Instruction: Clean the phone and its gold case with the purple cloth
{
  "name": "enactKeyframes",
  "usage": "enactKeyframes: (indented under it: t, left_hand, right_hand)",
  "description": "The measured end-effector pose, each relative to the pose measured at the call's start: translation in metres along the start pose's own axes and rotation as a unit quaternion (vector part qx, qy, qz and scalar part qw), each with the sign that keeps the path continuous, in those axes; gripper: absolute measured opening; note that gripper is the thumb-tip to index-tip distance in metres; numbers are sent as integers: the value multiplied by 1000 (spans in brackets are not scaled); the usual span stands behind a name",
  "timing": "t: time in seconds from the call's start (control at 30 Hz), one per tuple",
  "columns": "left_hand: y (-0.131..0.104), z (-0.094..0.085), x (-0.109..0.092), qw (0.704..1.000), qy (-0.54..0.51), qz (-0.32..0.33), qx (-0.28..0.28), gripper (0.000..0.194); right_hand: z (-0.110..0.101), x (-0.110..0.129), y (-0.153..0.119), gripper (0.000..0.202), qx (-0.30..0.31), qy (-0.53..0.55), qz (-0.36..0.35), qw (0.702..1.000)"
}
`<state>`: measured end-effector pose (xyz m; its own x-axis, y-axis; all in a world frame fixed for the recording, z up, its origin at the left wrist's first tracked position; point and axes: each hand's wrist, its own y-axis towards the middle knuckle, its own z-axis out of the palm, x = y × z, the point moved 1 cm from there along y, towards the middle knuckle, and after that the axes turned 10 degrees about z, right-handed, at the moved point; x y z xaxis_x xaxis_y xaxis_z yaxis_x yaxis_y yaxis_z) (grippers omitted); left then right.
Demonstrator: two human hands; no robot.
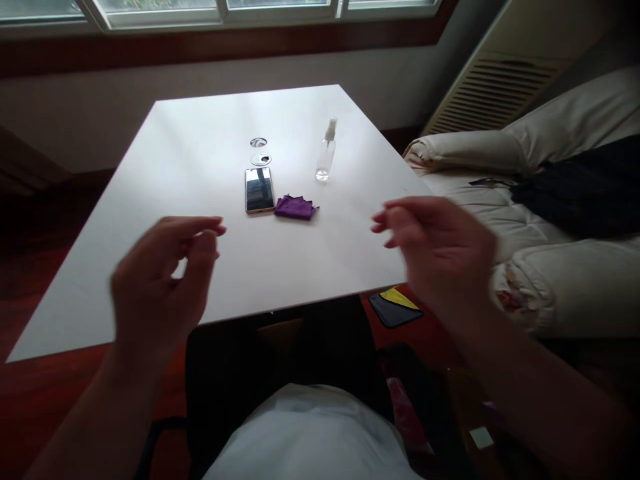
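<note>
Both hands hang in the air over the near part of a white table [200,147], slightly blurred. My left hand [163,273] is on the left, its fingers curled in and thumb tip close to them, with nothing seen in it. Over the right edge, my right hand [437,243] has thumb and fingers drawn together, also with nothing visible between them. Beyond and between the hands lie a smartphone [259,190], screen up, and a folded purple cloth [296,207] touching or almost touching its lower right side. A clear spray bottle [325,155] stands upright behind the cloth.
Two small round, shiny discs [261,159] lie behind the phone. On the right is a light padded sofa [575,287] with a dark bag or garment [585,187]. A grey and yellow cloth [395,308] lies below the table's near right edge. Windows [165,15] line the back wall.
</note>
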<state>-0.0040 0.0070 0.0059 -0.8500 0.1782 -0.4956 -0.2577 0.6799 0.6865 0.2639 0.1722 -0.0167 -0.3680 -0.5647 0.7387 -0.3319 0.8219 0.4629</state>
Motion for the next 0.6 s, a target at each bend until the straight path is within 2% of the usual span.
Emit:
enactKeyframes:
  t: [0.07,0.13,0.23,0.27,0.33,0.4,0.47,0.6]
  left_hand:
    - [0,16,25,994,53,7,94,19]
    - [-4,35,53,976,101,14,191,27]
    - [-7,62,88,950,166,51,258,38]
    - [-5,69,97,943,184,49,272,42]
    - [2,81,112,932,206,29,298,48]
    - [14,89,124,928,213,10,305,50]
    - [29,95,134,931,208,-4,300,44]
    - [51,105,149,950,187,-44,245,35]
  right_hand:
    - [36,-15,14,28,61,-52,0,997]
    - [75,-34,30,36,150,-118,-22,981]
    - [124,-58,53,60,223,-195,-81,952]
    - [136,-63,60,63,247,-211,-97,941]
    - [152,-71,72,65,264,-235,-83,932]
    - [158,-77,81,57,228,-259,-54,937]
    - [157,-83,86,46,152,-284,-20,947]
    - [149,-93,90,35,15,-285,37,958]
